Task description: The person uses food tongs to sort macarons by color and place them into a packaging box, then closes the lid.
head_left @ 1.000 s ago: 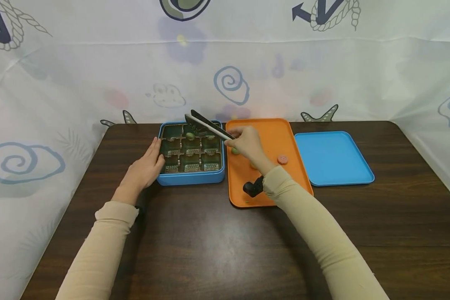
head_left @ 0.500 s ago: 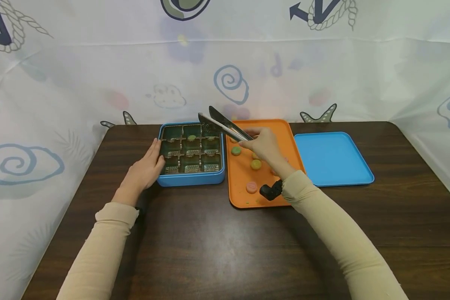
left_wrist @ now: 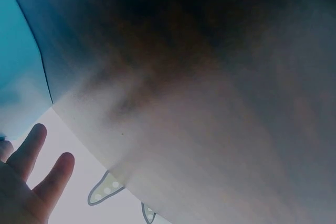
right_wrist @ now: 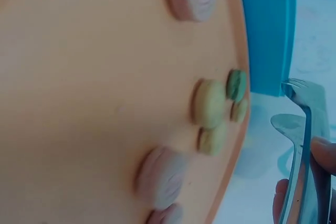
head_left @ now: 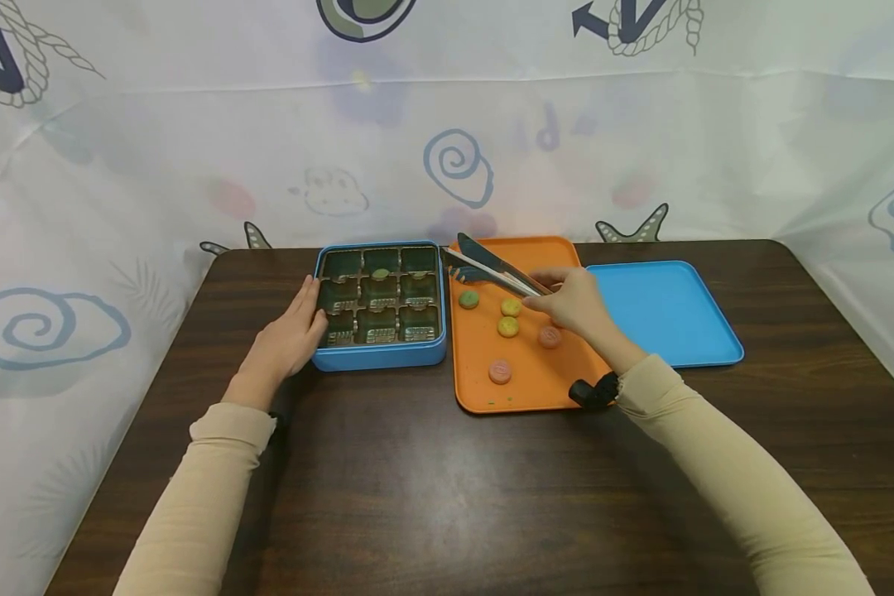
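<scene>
My left hand [head_left: 290,331] rests with straight fingers along the left side of a blue box [head_left: 380,358], which holds a dark insert divided into several compartments. One green macaron [head_left: 380,274] sits in its back middle compartment. In my right hand [head_left: 572,302] are metal tongs [head_left: 495,271], held above the orange tray [head_left: 536,391]; their tips stand apart with nothing between them. On that tray lie a green macaron [head_left: 468,300], a yellow macaron [head_left: 508,327], another right behind it, and a pink macaron [head_left: 500,372] near the front. The right wrist view shows further pink macarons [right_wrist: 160,178].
A flat blue tray [head_left: 663,314] lies on the right, partly behind my right hand. All of it stands on a dark wooden table [head_left: 417,488], with a patterned white curtain [head_left: 536,165] hanging behind its far edge.
My right hand has carried the tongs rightward from over the box to over the orange tray, uncovering the macarons. The left hand has stayed at the box.
</scene>
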Tool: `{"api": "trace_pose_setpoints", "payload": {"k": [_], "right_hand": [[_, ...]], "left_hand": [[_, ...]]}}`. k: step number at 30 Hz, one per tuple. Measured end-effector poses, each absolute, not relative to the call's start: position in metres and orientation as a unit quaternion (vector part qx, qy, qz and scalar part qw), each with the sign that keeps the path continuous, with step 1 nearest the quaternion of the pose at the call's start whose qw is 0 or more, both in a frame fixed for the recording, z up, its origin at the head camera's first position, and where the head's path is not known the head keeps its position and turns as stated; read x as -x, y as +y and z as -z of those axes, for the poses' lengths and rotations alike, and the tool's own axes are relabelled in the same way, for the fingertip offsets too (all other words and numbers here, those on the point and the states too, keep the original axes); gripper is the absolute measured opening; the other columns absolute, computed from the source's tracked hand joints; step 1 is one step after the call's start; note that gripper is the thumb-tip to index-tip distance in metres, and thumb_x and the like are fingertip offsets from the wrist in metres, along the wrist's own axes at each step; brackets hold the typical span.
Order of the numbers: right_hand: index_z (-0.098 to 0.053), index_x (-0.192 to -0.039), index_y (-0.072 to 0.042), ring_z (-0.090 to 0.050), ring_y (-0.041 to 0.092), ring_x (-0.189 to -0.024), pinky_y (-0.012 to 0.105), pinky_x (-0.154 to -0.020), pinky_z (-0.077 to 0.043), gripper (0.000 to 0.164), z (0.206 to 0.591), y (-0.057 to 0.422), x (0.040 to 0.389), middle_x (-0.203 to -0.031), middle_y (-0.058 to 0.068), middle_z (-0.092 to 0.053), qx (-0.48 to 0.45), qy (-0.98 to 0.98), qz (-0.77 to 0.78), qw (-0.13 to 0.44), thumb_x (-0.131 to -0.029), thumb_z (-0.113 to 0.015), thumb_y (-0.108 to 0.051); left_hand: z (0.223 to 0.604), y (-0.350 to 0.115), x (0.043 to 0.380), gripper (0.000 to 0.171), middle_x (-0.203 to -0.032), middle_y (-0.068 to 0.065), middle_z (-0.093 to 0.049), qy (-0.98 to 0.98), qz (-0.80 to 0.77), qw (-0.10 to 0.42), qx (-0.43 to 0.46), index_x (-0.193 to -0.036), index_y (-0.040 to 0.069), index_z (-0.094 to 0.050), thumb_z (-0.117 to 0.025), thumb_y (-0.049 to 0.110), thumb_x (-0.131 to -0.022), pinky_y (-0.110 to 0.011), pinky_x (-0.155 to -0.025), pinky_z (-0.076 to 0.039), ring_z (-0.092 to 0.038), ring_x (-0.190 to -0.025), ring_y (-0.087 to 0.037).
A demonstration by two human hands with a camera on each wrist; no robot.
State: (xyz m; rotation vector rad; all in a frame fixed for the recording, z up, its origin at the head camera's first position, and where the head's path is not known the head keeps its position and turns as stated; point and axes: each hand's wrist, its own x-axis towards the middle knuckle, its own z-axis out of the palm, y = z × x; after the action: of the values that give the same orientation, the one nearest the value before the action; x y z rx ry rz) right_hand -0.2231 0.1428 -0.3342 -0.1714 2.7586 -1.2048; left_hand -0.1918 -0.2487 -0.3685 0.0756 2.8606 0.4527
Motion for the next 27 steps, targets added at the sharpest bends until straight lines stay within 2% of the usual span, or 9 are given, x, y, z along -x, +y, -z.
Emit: {"api": "trace_pose_setpoints", "payload": {"k": [12, 21, 27], "right_hand": [[-0.061, -0.127, -0.001, -0.060, 0.037, -0.113, 0.045, -0.088, -0.054, 0.043, 0.345, 0.160, 0.215, -0.125, 0.022, -0.063, 0.060, 0.921, 0.376, 0.084, -0.086, -0.070, -0.013], [-0.062, -0.126, -0.003, -0.060, 0.037, -0.112, 0.045, -0.087, -0.053, 0.043, 0.350, 0.163, 0.214, -0.126, 0.022, -0.062, 0.055, 0.919, 0.375, 0.105, -0.086, -0.070, -0.016], [-0.061, -0.127, -0.004, -0.061, 0.036, -0.111, 0.045, -0.088, -0.053, 0.044, 0.352, 0.161, 0.216, -0.127, 0.022, -0.062, 0.052, 0.918, 0.376, 0.113, -0.086, -0.070, -0.016]], "left_hand": [[0.367, -0.249, 0.191, 0.062, -0.162, -0.009, 0.011, 0.980, -0.154, 0.125, -0.021, -0.153, 0.014, 0.014, -0.010, 0.041, -0.102, -0.067, -0.102, -0.033, -0.038, -0.132, -0.050], [0.366, -0.248, 0.190, 0.062, -0.162, -0.008, 0.012, 0.980, -0.150, 0.128, -0.020, -0.153, 0.013, 0.013, -0.010, 0.040, -0.103, -0.066, -0.103, -0.034, -0.038, -0.133, -0.049], [0.365, -0.248, 0.191, 0.062, -0.162, -0.007, 0.013, 0.979, -0.151, 0.132, -0.021, -0.153, 0.014, 0.014, -0.011, 0.040, -0.103, -0.066, -0.102, -0.034, -0.042, -0.128, -0.050]]}}
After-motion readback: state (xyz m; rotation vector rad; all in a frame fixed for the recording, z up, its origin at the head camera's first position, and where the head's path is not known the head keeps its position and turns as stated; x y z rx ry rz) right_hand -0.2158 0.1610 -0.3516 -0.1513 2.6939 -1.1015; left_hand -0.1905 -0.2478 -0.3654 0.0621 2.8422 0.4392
